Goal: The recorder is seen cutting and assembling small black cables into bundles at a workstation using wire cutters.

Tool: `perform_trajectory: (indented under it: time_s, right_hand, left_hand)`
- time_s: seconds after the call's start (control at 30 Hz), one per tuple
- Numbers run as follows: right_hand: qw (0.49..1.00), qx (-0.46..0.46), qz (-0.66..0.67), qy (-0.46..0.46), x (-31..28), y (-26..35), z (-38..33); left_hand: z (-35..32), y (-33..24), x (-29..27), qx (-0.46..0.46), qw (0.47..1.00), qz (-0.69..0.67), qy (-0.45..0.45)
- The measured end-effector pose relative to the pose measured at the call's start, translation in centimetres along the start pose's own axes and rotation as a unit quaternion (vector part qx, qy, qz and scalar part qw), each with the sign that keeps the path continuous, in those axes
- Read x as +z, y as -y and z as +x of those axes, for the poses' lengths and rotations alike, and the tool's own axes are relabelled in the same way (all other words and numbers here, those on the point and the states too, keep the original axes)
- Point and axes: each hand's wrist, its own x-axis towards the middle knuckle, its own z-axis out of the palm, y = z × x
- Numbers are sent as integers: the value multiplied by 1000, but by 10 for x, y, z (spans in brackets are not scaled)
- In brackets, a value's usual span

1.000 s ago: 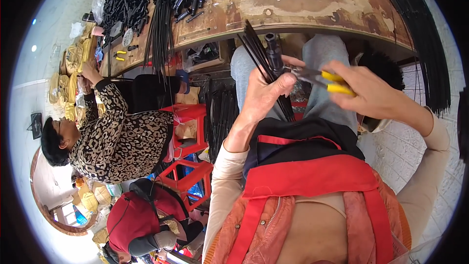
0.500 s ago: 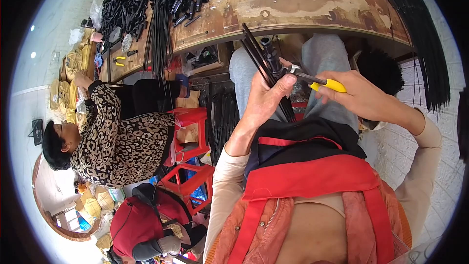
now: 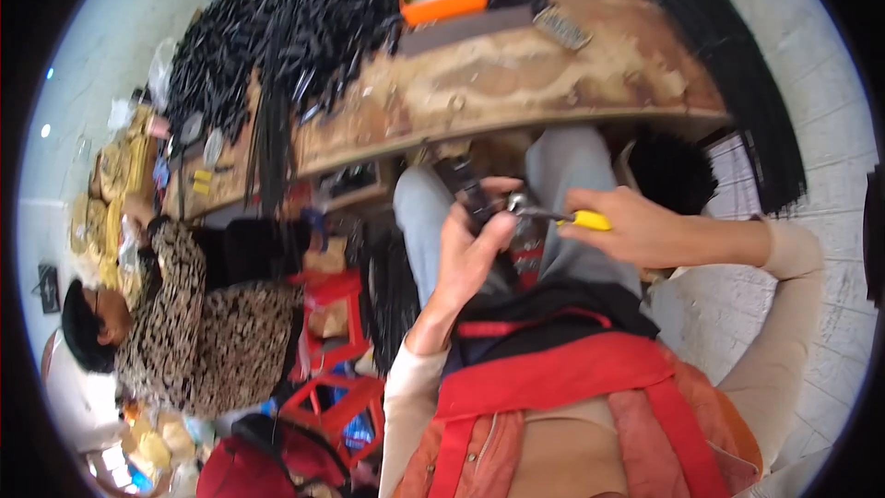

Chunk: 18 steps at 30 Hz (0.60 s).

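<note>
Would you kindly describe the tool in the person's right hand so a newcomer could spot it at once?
Start at the long worn wooden workbench and drop to the person's lap below its edge. There the right hand grips small yellow-handled metal pliers, pointing toward the black strips in the left hand. The yellow handle is the only bright thing among the dark strips there.

Bundle of thin black rods (image 3: 472, 198), gripped upright and tilted slightly left, above the lap below the bench's near edge. Yellow-handled pliers (image 3: 562, 216), horizontal, metal nose touching the bundle.
</note>
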Motion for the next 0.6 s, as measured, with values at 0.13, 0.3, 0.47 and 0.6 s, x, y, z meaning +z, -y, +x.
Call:
perform_trajectory:
  time_s: [0.13,0.3,0.47,0.6]
  right_hand:
    - [928,-229,-121,-267,-42,-56,53]
    - [870,-111,-347,-332,-144,-94,138]
    - [825,-167,-446,-305,-163,-115,184]
    - [827,-159,-441,-310,-166,-110,188]
  left_hand:
    - [17,2,-11,30,998,-30,-44]
    - [42,0,-13,-26,999,-31,-14]
    - [64,8,-16,-70,996,-51,-21]
    - [65,8,-17,-74,995,-70,-8]
